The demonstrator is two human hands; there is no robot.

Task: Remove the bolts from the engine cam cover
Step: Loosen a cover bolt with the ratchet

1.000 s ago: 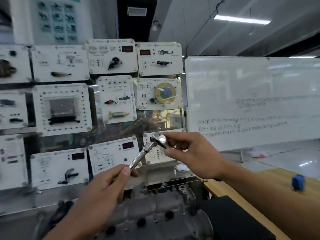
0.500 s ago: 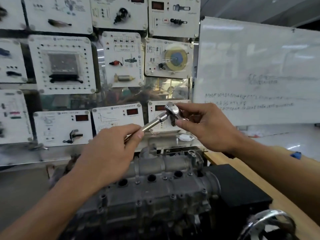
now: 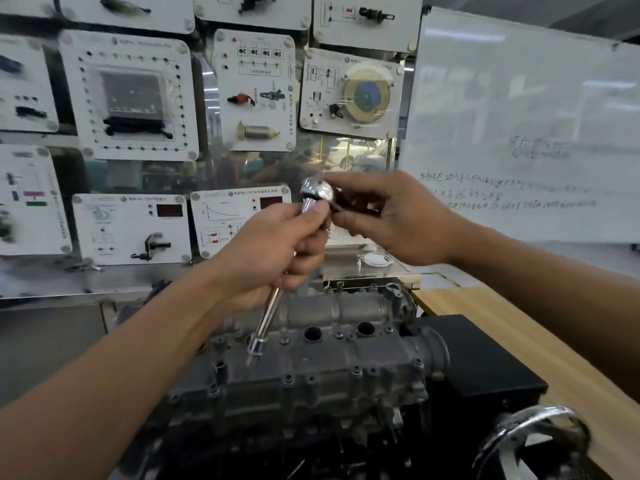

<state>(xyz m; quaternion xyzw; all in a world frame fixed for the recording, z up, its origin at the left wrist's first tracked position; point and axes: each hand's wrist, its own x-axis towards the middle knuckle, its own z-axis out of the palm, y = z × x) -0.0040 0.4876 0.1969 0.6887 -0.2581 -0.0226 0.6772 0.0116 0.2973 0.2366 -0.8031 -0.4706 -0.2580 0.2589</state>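
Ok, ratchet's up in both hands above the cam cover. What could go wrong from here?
1. The right hand pinches at the head of the ratchet over the cam cover, whose round holes are open; a loose piece could drop in.
2. The left hand grips the handle close to the head, so leverage on the bolts may be poor and the tool could slip.

Bare forearms, bare left hand (image 3: 277,251) and right hand (image 3: 398,220); thumbnail trimmed short; a left-finger glint, possibly a ring
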